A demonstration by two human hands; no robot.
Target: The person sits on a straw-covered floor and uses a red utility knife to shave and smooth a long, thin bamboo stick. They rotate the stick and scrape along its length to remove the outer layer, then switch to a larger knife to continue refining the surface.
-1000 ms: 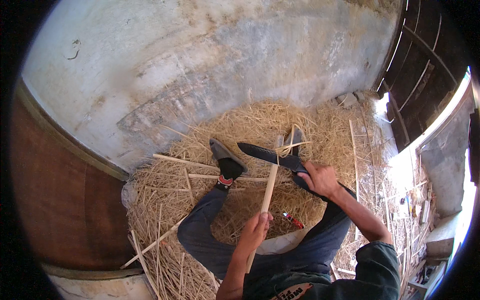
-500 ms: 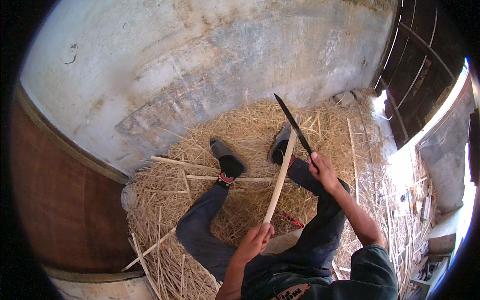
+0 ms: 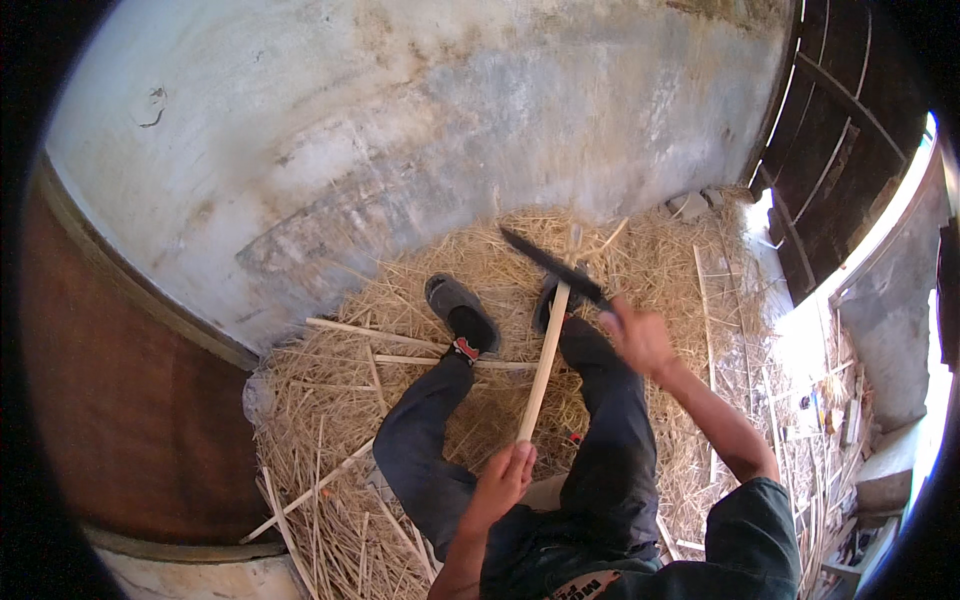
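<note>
My left hand is closed around the near end of a pale, flat wooden strip, which slants away from me between my legs. A long dark-bladed knife is in my right hand, which is blurred by motion with its fingers wrapped round the handle. The blade points to the far left and lies across the strip near its far end. Whether it cuts into the wood I cannot tell. The strip's far end passes over my right shoe, partly hiding it.
Shavings and loose strips cover the floor around my feet. My left shoe stands left of the strip. A stained wall rises ahead, a brown panel stands at left, and dark boards at far right.
The knife has swung left and down, its blade now flatter across the strip. Both hands shifted slightly left. My right leg moved inward, mostly covering a red object on the floor.
</note>
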